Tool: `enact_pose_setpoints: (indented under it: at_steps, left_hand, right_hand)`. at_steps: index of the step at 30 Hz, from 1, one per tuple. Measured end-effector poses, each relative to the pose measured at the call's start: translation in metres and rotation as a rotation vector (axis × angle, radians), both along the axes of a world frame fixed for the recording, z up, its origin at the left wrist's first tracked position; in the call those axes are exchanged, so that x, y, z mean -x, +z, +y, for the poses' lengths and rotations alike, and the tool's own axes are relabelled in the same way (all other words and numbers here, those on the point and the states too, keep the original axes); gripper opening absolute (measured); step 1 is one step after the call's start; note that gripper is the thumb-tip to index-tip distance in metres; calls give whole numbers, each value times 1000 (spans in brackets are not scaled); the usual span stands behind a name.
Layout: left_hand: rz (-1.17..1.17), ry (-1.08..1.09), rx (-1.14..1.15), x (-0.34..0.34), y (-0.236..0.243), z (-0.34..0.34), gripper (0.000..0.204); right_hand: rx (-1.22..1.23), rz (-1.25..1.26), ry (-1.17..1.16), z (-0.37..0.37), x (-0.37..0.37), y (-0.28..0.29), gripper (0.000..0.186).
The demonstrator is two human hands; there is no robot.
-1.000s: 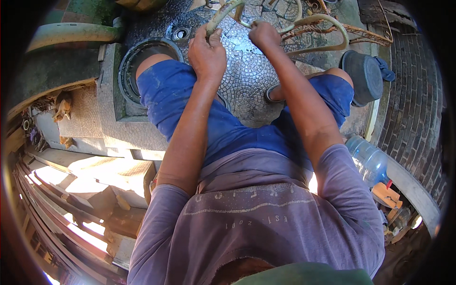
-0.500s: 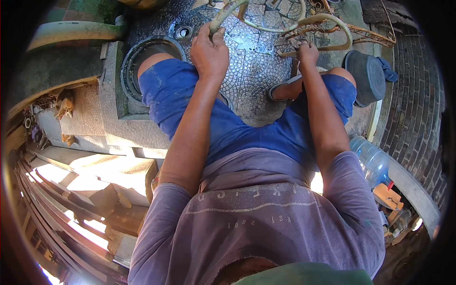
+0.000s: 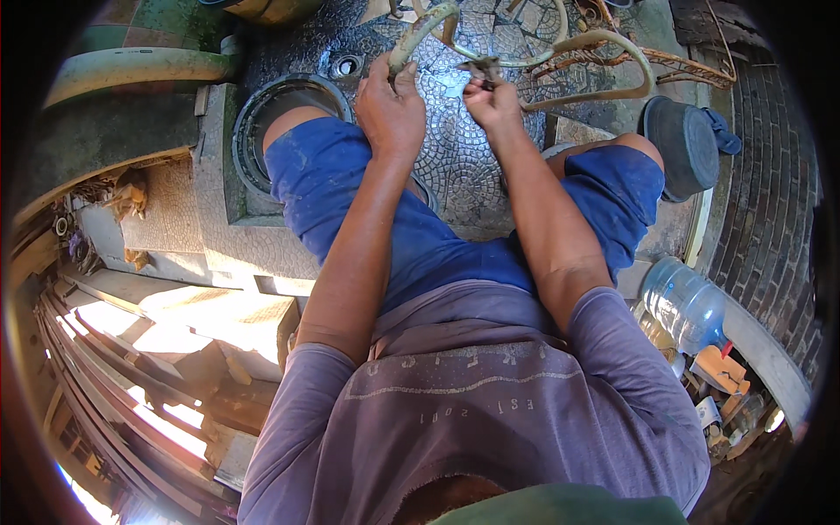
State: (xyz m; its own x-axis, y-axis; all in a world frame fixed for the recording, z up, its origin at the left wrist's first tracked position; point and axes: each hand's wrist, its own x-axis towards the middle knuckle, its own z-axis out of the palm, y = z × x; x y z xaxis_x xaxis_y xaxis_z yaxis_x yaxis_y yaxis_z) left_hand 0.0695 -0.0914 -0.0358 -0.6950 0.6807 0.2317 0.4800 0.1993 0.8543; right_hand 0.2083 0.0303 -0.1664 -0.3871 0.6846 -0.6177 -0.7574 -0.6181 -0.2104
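Observation:
My left hand [image 3: 392, 114] is closed around a bent, dirty pale metal tube [image 3: 413, 39], part of a curved tubular frame [image 3: 637, 57] spreading across the upper middle. Just right of it, my right hand [image 3: 493, 109] pinches a small dark, crumpled object [image 3: 481, 68] beside the tube; I cannot make out what it is or whether it touches the metal. Both hands are above the wet mosaic-tiled floor [image 3: 455, 157], between my knees.
A round dark basin [image 3: 247, 131] lies by my left knee, with a drain [image 3: 346, 66] beyond it. A dark tub [image 3: 687, 149] and a blue water bottle [image 3: 682, 302] are on the right. A rusty rack [image 3: 700, 74] is behind the frame. Wooden planks [image 3: 105, 376] fill the lower left.
My right hand left the tube, moved down and right to a small object, then came back left with it toward my left hand. My left hand shifted slightly right and down, still gripping the tube.

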Motion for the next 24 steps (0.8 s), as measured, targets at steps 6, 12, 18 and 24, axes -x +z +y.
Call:
enact_pose_setpoints:
  at_steps: [6, 12, 18, 24]
  left_hand:
    - [46, 9, 70, 0, 5, -1, 23]
    - [33, -11, 56, -3, 12, -3, 25]
    - [-19, -5, 56, -1, 11, -2, 25]
    - [27, 0, 59, -1, 7, 1, 25]
  right_hand:
    - [68, 93, 22, -8, 56, 27, 18]
    - [-229, -274, 144, -8, 13, 33, 25]
    - [-1186, -1458, 142, 11, 42, 87, 29]
    - [-1298, -1904, 587, 5, 26, 61, 23]
